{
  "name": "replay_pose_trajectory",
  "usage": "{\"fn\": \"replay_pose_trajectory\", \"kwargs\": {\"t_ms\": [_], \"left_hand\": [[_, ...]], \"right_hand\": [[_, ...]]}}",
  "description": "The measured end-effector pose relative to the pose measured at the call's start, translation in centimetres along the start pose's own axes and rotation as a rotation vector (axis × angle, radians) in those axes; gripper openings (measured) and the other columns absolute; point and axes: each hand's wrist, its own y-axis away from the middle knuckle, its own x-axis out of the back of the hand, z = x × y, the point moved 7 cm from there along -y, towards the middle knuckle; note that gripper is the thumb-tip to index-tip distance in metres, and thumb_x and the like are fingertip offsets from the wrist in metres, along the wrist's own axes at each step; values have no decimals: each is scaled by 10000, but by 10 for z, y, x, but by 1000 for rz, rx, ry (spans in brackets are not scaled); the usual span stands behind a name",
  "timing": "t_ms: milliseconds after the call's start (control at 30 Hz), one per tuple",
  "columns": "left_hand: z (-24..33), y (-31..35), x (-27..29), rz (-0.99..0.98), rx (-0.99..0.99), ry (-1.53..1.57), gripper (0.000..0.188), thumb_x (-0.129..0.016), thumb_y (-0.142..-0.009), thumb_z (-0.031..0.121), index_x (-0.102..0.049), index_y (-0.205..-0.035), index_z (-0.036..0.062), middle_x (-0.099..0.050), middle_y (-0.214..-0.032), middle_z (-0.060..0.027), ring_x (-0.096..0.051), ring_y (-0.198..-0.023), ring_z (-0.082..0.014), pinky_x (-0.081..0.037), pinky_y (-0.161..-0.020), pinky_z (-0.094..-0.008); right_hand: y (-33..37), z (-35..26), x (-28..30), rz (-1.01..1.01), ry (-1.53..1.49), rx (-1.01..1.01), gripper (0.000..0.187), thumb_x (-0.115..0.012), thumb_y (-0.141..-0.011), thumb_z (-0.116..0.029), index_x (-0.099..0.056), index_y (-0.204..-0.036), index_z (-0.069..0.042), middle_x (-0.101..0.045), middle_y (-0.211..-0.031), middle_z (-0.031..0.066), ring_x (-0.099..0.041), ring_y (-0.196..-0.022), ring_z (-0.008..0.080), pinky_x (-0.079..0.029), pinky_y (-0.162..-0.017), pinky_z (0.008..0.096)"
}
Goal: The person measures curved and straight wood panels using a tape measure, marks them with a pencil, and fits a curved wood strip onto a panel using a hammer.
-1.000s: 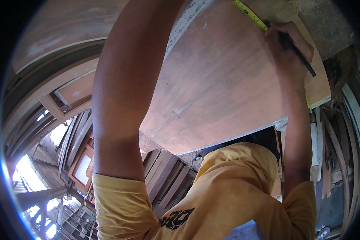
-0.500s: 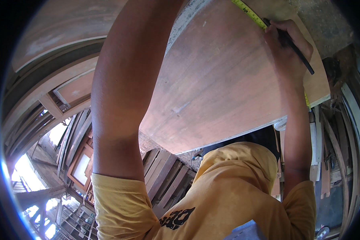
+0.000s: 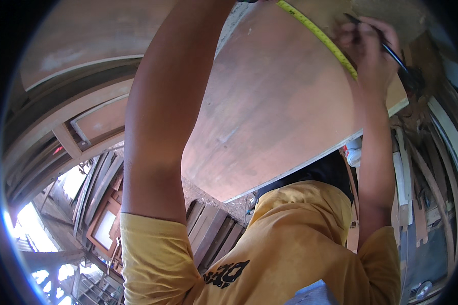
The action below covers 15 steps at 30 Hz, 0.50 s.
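A pale plywood sheet spreads out in front of me. Across its far right part runs a yellow tape measure, its blade passing behind my right wrist. My right hand, somewhat blurred, is closed on a slim black pen and hovers by the sheet's right side, above the blade. My left arm reaches up past the upper edge. Only a sliver of my left hand shows there, closed at the blade's far end beside a dark piece; most of its fingers are cut off.
On the left stand wooden frames and panels with stacked boards. Slatted timber lies below the sheet's near corner. Under its near edge is a white container. Curved-looking boards lean at the right.
My right hand has lifted and shifted away from the blade with the pen. More of the yellow blade shows, and it has swung lower and left. My left hand has edged into view.
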Motion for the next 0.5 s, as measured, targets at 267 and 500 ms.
{"fn": "replay_pose_trajectory", "kwargs": {"t_ms": [267, 500], "left_hand": [[-1, -9, 0, 2, 51, -53, 441, -819, -649, 378, -772, -876, 3, -743, -948, -203, -734, -868, -326, -566, -770, -437], [3, -4, -8, 109, -91, -195, 393, -764, -716, 427, -783, -840, 55, -740, -867, -182, -718, -819, -363, -554, -757, -461]], "right_hand": [[124, -22, 181, 412, 432, 54, 219, -661, -981, -187, -659, -1106, -7, -677, -929, 68, -645, -894, 107, -498, -856, 255], [154, 20, 176, 367, 202, -213, 228, -725, -938, -193, -680, -1057, -4, -698, -946, 64, -661, -885, 131, -524, -831, 274]]}}
